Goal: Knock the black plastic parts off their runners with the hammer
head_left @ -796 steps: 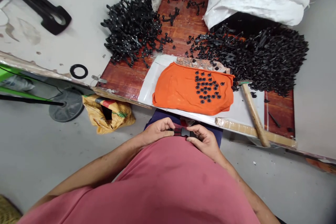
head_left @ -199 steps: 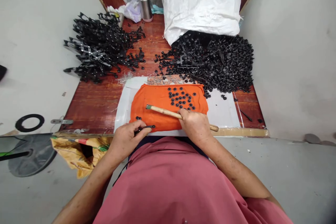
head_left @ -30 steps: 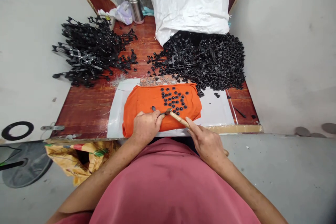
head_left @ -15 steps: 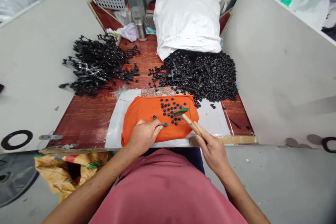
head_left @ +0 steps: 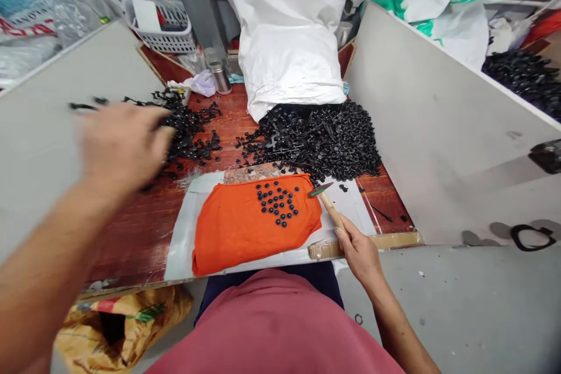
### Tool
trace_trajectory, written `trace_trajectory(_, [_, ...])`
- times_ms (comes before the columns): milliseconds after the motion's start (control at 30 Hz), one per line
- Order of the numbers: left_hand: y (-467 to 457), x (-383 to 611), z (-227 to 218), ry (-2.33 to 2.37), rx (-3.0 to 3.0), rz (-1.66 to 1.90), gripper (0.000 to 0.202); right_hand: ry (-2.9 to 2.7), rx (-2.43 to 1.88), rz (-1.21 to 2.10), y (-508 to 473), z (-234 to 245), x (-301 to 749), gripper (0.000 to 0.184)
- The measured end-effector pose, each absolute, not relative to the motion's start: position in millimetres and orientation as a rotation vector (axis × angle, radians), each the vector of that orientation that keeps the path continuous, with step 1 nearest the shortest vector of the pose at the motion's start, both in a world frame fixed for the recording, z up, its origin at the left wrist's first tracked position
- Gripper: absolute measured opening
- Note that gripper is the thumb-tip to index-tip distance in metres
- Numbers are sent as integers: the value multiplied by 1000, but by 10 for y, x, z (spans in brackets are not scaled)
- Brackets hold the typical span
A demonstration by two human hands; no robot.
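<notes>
My right hand (head_left: 360, 250) grips the wooden handle of a small hammer (head_left: 332, 210), whose greenish metal head is over the right edge of the orange cloth (head_left: 236, 228). Several small round black plastic pieces (head_left: 275, 205) lie in a cluster on that cloth. Smeared by motion, my left hand (head_left: 125, 146) is over the left pile of black plastic sprues (head_left: 188, 123); its fingers are too blurred to read. A dark elongated piece (head_left: 83, 106) shows just beyond the hand, and I cannot tell whether it is held.
A heap of loose black pieces (head_left: 324, 137) spreads below a white sack (head_left: 289, 64). Pale panels (head_left: 438, 123) wall the reddish wooden table (head_left: 131, 248) on both sides. A steel flask (head_left: 221, 79) and a white basket (head_left: 169, 38) stand behind. A yellow bag (head_left: 144, 339) is below.
My left hand has left the orange cloth and swung up and left to the sprue pile. The hammer has shifted right, off the black pieces. The camera view has also shifted.
</notes>
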State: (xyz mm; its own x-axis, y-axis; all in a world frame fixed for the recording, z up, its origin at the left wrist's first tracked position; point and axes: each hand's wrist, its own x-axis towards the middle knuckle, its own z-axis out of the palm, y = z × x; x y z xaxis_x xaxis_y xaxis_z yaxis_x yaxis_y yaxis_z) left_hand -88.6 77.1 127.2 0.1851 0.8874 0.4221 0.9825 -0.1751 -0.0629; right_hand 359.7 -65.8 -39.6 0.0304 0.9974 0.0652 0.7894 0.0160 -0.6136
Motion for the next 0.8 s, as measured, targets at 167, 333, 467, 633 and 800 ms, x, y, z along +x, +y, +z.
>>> trace_trajectory(167, [1126, 606, 522, -1321, -2793, -227, 28, -1811, -1869, 554, -659, -373, 3571, 46])
trace_trajectory(333, [1489, 1289, 128, -1350, -2813, -156, 22, -1820, -1910, 564, -669, -344, 3561, 44])
trace_trajectory(467, [1733, 1173, 244, -1521, -2901, -172, 15, -1808, -1910, 587, -675, -323, 3555, 43])
trace_trajectory(633, [1741, 758, 532, -2036, -3226, -950, 9, -1819, -1901, 578, -674, -360, 3582, 41])
trace_trajectory(800, [1227, 402, 556, -2456, -3322, -2031, 37, -1828, -1943, 662, -668, -423, 3626, 45])
